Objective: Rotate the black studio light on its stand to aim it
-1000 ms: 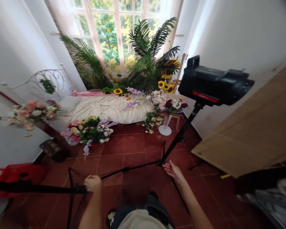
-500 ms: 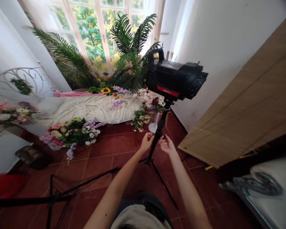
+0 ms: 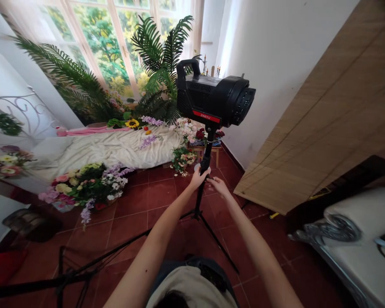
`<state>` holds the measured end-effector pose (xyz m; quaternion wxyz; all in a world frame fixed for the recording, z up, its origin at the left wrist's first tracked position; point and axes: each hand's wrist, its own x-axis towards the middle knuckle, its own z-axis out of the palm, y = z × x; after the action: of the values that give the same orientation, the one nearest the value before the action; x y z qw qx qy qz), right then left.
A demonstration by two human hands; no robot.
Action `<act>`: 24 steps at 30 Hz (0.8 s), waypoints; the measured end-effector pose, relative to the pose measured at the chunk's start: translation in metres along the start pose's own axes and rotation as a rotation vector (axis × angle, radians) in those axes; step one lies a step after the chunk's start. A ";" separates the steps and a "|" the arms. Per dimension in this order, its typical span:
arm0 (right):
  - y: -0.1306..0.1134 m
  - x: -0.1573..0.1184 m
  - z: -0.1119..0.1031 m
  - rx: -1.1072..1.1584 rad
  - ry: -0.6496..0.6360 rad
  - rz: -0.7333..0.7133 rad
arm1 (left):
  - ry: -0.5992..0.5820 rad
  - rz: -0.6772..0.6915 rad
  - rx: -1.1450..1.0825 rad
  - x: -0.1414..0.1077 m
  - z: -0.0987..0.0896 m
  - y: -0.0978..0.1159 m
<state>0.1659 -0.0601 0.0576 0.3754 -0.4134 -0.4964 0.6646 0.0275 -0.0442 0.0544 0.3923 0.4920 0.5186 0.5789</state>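
Observation:
A black studio light (image 3: 211, 100) with a red label strip and a top handle sits on a black light stand (image 3: 200, 199). My left hand (image 3: 199, 178) is wrapped round the stand's pole below the light, just under a thicker collar. On the pole's right side, my right hand (image 3: 219, 187) has its fingertips closed at a small clamp knob, mostly hidden by the fingers. The stand's legs are spread on the dark red tiles, close in front of my body.
Another black stand (image 3: 67, 278) lies across the lower left. Flower arrangements (image 3: 83, 184) stand before a bed with a cream cover (image 3: 115, 149). A bamboo blind (image 3: 308, 115) leans at right, near a silver-trimmed upholstered piece (image 3: 362, 222).
My left hand has closed round the pole and my right fingertips have come in to the knob. The view has turned slightly right, so the light appears further left.

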 end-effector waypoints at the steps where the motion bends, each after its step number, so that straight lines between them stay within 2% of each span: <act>1: -0.002 -0.003 -0.004 -0.173 0.055 -0.075 | -0.009 -0.006 0.004 -0.001 -0.001 0.000; 6: -0.013 -0.018 -0.025 -1.134 0.187 -0.471 | -0.005 -0.030 0.027 -0.005 -0.002 0.001; 8: -0.018 -0.022 -0.027 -1.365 0.235 -0.571 | -0.003 -0.029 0.043 -0.005 -0.002 0.002; 11: -0.027 -0.019 -0.019 -1.324 0.354 -0.617 | -0.012 0.000 0.051 -0.006 -0.002 0.003; 15: -0.045 0.000 0.001 -1.044 0.398 -0.712 | -0.024 -0.025 -0.024 -0.010 -0.009 -0.006; 19: -0.057 0.027 0.020 -0.873 0.310 -0.733 | -0.020 -0.084 -0.008 -0.019 -0.029 -0.025; 22: -0.056 0.043 0.029 -0.800 0.192 -0.666 | -0.066 -0.045 0.027 -0.022 -0.040 -0.031; 24: -0.052 0.051 0.033 -0.738 0.178 -0.644 | -0.083 -0.001 0.012 -0.019 -0.039 -0.029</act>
<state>0.1209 -0.0133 0.1040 0.4310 -0.3997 -0.7671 0.2569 -0.0081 -0.0658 0.0233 0.4110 0.5174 0.5056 0.5547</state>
